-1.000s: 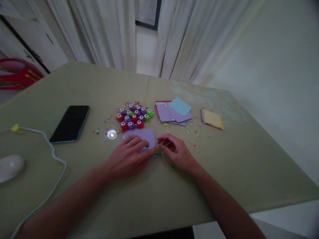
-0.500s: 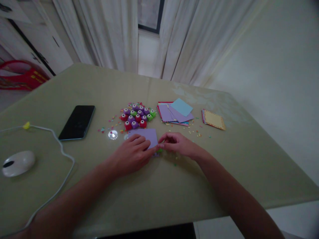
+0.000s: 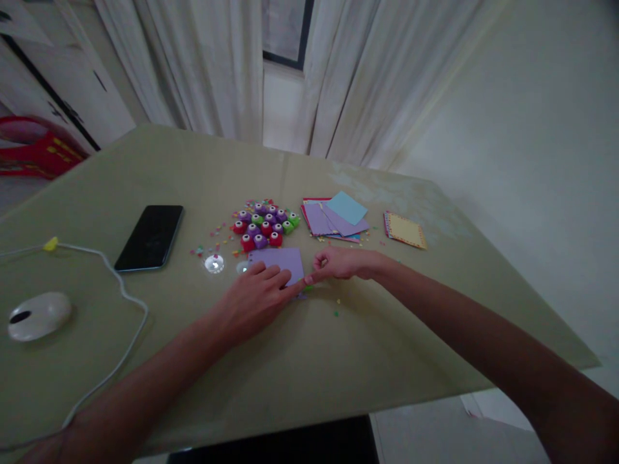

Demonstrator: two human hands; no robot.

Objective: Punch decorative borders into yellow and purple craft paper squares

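Observation:
My left hand (image 3: 264, 293) lies over a purple sheet of paper (image 3: 289, 259), pressing it to the table; its index finger reaches to the sheet's right edge and the other fingers curl. Small holes show at the sheet's upper left corner. My right hand (image 3: 336, 263) has its fingers curled and its thumb pressed down at that same edge, touching the left fingertip. Under them peeks a green craft punch (image 3: 309, 289), mostly hidden. Just beyond the sheet, red, purple and green craft punches (image 3: 266, 229) with eye-like buttons stand grouped.
Coloured paper sheets (image 3: 316, 219) and a stack of scallop-edged cards (image 3: 406, 231) lie at the right. A clear disc (image 3: 214, 263), a black phone (image 3: 151, 237), a white mouse (image 3: 41, 316) and a white cable (image 3: 126, 293) are at the left. Confetti is scattered around.
My right hand has turned: its fingers are curled in away from the edge, and the thumb now presses down there. The left hand stays on the paper. The view has shifted slightly.

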